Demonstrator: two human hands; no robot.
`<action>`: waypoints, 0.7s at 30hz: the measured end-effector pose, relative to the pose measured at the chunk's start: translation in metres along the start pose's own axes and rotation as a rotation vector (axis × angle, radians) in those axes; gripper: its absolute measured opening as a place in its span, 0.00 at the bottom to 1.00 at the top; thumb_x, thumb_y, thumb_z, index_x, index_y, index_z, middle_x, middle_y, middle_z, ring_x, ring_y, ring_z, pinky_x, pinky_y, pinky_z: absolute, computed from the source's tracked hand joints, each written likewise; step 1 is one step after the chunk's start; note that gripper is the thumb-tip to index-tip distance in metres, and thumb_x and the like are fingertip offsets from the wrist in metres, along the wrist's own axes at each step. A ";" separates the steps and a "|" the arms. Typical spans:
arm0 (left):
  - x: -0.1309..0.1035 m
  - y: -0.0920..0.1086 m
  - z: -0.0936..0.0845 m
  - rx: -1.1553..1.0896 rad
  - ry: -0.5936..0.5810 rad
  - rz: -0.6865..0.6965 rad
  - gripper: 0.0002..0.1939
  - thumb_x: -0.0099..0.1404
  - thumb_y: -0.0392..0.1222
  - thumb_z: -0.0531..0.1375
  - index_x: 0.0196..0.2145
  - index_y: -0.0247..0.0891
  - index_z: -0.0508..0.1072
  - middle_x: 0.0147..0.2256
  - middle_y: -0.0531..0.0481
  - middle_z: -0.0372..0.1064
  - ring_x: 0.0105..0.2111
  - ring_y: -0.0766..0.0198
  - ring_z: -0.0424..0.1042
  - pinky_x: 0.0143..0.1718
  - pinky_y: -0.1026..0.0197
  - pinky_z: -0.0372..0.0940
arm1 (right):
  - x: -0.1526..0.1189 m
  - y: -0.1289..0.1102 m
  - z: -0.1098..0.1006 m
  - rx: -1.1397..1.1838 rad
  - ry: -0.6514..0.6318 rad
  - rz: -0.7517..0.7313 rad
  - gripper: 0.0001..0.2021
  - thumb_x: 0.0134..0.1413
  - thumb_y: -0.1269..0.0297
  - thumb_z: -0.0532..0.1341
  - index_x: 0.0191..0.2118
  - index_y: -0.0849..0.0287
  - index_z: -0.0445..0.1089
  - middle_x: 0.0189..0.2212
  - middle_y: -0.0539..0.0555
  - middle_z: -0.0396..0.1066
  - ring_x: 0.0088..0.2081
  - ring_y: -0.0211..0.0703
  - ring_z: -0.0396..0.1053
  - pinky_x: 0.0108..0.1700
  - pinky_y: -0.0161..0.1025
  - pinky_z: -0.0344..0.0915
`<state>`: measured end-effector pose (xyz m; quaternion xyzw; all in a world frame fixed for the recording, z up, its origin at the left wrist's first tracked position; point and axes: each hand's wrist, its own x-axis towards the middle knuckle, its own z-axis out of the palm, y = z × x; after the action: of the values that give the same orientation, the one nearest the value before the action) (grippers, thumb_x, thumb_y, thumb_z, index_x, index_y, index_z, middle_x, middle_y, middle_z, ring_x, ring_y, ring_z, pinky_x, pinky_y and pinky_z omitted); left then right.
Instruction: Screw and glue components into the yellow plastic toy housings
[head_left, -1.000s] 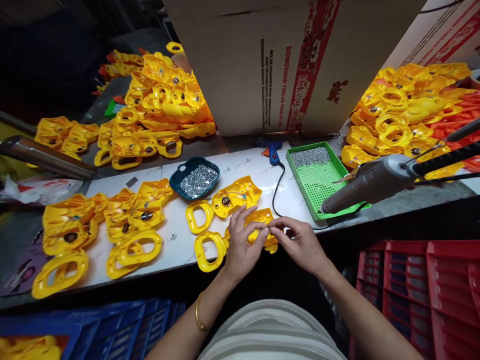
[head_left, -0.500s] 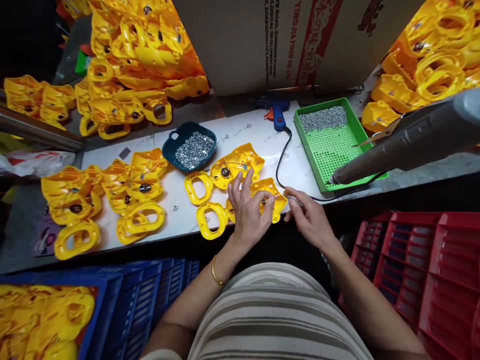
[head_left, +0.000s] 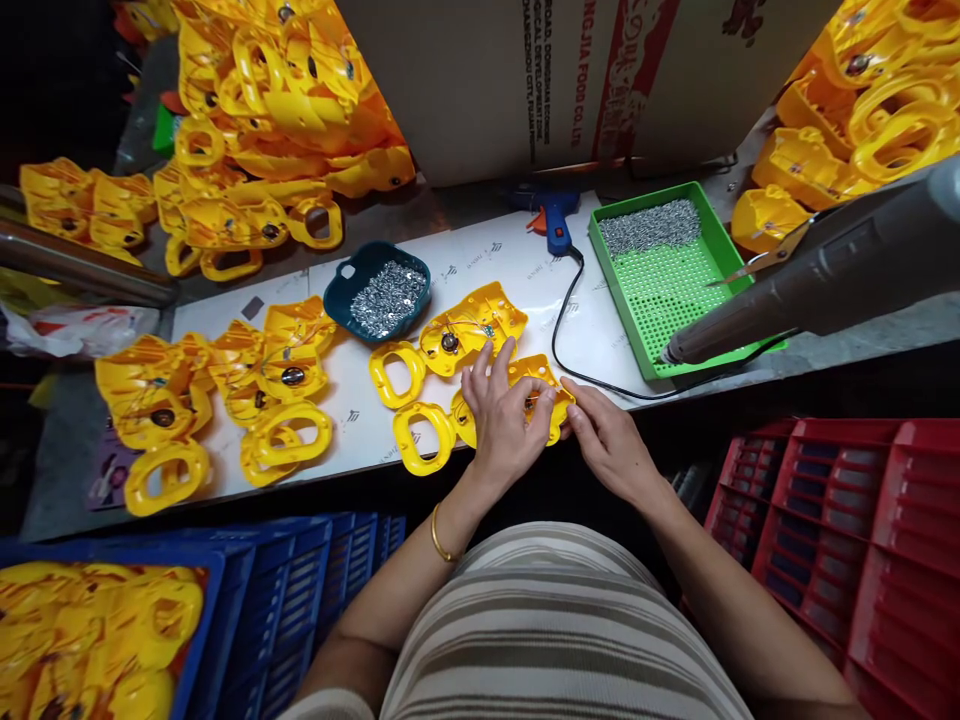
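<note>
My left hand [head_left: 510,418] is over the nearer yellow shell [head_left: 536,372], thumb and index finger pinched together on something too small to make out, the other fingers raised. At that shell's right edge, my right hand [head_left: 609,440] has its fingers closed; what lies between them is hidden. Just behind is another yellow shell [head_left: 472,322] with wires and a round metal part inside. Two yellow rings, one [head_left: 397,375] behind the other [head_left: 424,438], lie left of the shells. A dark teal dish [head_left: 335,300] with small metal pieces stands behind them.
A green tray [head_left: 660,300] of metal pieces is at right, beneath a grey tool [head_left: 795,290]. Behind are a blue glue gun [head_left: 557,225] with a black cable and a carton [head_left: 480,100]. Yellow parts [head_left: 285,375] lie left. Blue [head_left: 277,600] and red [head_left: 862,520] crates stand below.
My right hand has moved slightly left and in against the nearer shell's edge. My left hand keeps its pinch over the shell. The view has shifted slightly.
</note>
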<state>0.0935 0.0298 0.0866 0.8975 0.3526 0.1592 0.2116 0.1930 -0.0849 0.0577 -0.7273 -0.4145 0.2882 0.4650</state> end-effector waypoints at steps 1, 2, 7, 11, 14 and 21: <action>0.001 0.000 0.000 -0.002 -0.003 -0.002 0.07 0.65 0.42 0.58 0.31 0.42 0.76 0.63 0.47 0.56 0.66 0.48 0.45 0.64 0.35 0.39 | 0.001 0.001 0.000 0.025 -0.003 0.010 0.22 0.65 0.58 0.48 0.59 0.62 0.63 0.48 0.62 0.69 0.35 0.40 0.72 0.42 0.43 0.72; 0.001 0.000 0.000 -0.005 -0.007 0.000 0.07 0.64 0.42 0.58 0.31 0.42 0.76 0.63 0.47 0.57 0.66 0.49 0.45 0.64 0.35 0.40 | 0.002 0.002 0.001 0.070 -0.007 0.038 0.22 0.64 0.57 0.49 0.58 0.61 0.63 0.47 0.61 0.69 0.34 0.39 0.72 0.39 0.42 0.72; -0.001 -0.007 0.000 -0.034 0.002 0.075 0.07 0.64 0.42 0.59 0.30 0.41 0.75 0.61 0.46 0.59 0.65 0.47 0.47 0.63 0.33 0.40 | 0.018 -0.001 0.000 0.385 -0.059 0.274 0.27 0.59 0.48 0.54 0.56 0.63 0.64 0.38 0.57 0.71 0.27 0.37 0.70 0.18 0.31 0.65; -0.008 -0.016 0.001 -0.068 0.079 0.168 0.07 0.65 0.41 0.58 0.30 0.41 0.74 0.58 0.44 0.62 0.63 0.46 0.50 0.61 0.31 0.41 | 0.029 -0.012 -0.003 0.495 -0.238 0.281 0.23 0.56 0.47 0.57 0.46 0.62 0.69 0.30 0.51 0.69 0.24 0.33 0.67 0.17 0.28 0.63; -0.013 -0.021 -0.001 -0.110 0.117 0.206 0.07 0.65 0.42 0.58 0.31 0.41 0.74 0.56 0.44 0.64 0.58 0.49 0.58 0.60 0.34 0.45 | 0.029 -0.015 -0.001 0.598 -0.261 0.329 0.22 0.54 0.48 0.59 0.45 0.61 0.65 0.29 0.50 0.69 0.24 0.31 0.67 0.17 0.25 0.61; -0.017 -0.033 -0.018 -0.102 0.072 0.272 0.05 0.65 0.43 0.61 0.34 0.44 0.77 0.53 0.45 0.67 0.50 0.51 0.65 0.53 0.41 0.56 | 0.020 -0.010 0.011 0.705 -0.266 0.284 0.23 0.51 0.45 0.62 0.43 0.60 0.62 0.29 0.48 0.69 0.23 0.29 0.66 0.22 0.27 0.64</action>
<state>0.0555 0.0447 0.0834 0.9188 0.2266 0.2360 0.2207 0.1907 -0.0603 0.0614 -0.5295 -0.2425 0.5658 0.5837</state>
